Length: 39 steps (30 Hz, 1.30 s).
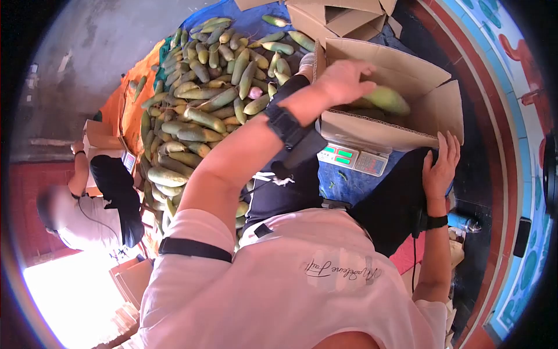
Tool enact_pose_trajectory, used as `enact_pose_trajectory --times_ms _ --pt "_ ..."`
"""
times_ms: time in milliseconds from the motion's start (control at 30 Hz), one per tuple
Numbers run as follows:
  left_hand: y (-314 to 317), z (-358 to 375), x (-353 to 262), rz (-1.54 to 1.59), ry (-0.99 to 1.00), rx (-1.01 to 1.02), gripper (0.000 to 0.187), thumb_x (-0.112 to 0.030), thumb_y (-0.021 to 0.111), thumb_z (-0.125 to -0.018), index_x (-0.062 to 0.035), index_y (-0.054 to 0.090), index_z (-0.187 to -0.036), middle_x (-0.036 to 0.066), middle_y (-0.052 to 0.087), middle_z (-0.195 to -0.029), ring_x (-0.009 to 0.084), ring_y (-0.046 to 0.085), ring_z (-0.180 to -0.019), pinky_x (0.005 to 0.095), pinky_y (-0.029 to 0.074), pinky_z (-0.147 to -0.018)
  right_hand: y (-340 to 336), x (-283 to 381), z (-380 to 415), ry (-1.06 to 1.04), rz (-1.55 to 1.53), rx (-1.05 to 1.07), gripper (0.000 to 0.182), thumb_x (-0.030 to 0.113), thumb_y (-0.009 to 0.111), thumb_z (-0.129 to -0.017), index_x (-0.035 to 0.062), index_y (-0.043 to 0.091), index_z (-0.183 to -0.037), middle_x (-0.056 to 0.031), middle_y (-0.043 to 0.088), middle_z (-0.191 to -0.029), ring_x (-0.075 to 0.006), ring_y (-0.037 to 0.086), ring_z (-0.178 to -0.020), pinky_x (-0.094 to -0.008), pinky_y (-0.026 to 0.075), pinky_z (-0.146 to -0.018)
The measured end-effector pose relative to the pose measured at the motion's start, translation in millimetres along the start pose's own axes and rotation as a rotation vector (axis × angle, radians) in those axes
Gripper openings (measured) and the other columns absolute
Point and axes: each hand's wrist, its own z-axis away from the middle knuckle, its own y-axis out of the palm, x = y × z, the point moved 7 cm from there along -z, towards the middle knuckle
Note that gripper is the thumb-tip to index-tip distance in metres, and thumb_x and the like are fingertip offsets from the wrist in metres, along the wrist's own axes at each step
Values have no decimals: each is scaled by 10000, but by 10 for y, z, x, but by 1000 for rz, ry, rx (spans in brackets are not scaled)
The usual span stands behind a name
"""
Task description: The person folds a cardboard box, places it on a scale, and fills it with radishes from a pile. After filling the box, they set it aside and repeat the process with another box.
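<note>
My left hand (346, 82) is over the open cardboard box (381, 129), its thumb and fingers apart and slightly blurred. Just beyond its fingertips a green radish (388, 100), smeared by motion, tilts inside the box. More radishes (363, 110) lie beneath it, partly hidden by the front wall. At the box's near right corner, my right hand (442, 166) rests with fingers stretched against the rim. A digital scale (354, 160) with green lit displays sits at the box's near side, partly covered by it.
A large heap of green radishes (197, 116) spreads over blue and orange sheets at left. Empty cardboard boxes (343, 20) stand behind the packed one. Another person (87, 215) works at far left beside a box. A painted wall (523, 145) borders the right.
</note>
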Motion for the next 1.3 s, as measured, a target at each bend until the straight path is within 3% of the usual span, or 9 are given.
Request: enact_pose_trajectory --times_ms 200,333,400,467,533,1033,1167,1233,1300 --pt "-1087 848 588 -30 -255 -207 290 -210 629 -886 -55 636 -1131 76 686 -1047 130 627 -943 276 485 -827 33 -62 23 -28 9 2 526 34 611 -801 92 484 -1308 -153 450 -1363 -362 376 -1294 -444 308 -1085" --pt "-1596 1847 1439 -248 -463 -377 340 -258 627 -882 -35 630 -1138 103 674 -1091 184 640 -980 300 480 -868 36 -16 -8 -62 17 1 529 43 615 -804 84 476 -1313 -152 458 -1355 -369 379 -1289 -450 302 -1086" --pt "-1601 2391 1757 -439 -571 -328 348 -312 603 -896 -45 636 -1115 148 681 -1038 312 646 -971 371 490 -861 50 -20 -12 -74 22 -1 530 47 617 -804 82 473 -1314 -152 459 -1356 -369 379 -1289 -452 302 -1086" --pt "-1161 2942 2411 -864 -412 188 282 -297 602 -839 -60 668 -978 168 673 -981 362 626 -958 431 497 -825 57 -9 -10 -69 45 -8 537 52 623 -802 78 470 -1316 -152 457 -1360 -363 381 -1294 -457 301 -1085" --pt "-965 3486 2480 -461 -982 87 305 -328 611 -809 -74 674 -966 161 670 -988 352 627 -963 444 503 -824 72 -18 -7 -69 55 2 544 52 625 -800 80 468 -1320 -150 457 -1362 -358 382 -1296 -457 300 -1085" --pt "118 5630 2624 -776 -1235 535 383 -213 608 -815 -172 580 -1195 87 577 -1207 266 540 -1165 458 413 -969 99 55 -66 -113 109 -19 546 63 623 -802 34 448 -1319 -171 451 -1355 -353 384 -1299 -463 283 -1088" --pt "164 5564 2740 -783 -1171 407 366 -189 601 -814 -132 555 -1173 93 570 -1208 289 558 -1124 452 443 -944 90 69 -81 -107 119 -11 540 67 621 -804 27 447 -1313 -177 448 -1358 -357 377 -1304 -468 277 -1090" --pt "0 5643 2879 -417 -1514 -89 411 -254 624 -810 -120 540 -1190 119 631 -1129 332 612 -1014 429 488 -876 99 64 -87 -110 121 -9 539 68 621 -805 25 447 -1313 -178 448 -1359 -358 375 -1306 -468 276 -1090" --pt "-130 5555 2904 -248 -1477 -372 495 -316 671 -788 -76 511 -1190 133 645 -1050 308 620 -963 404 490 -854 114 43 -78 -109 149 -3 537 71 618 -807 21 444 -1313 -178 448 -1359 -359 373 -1307 -469 273 -1095"
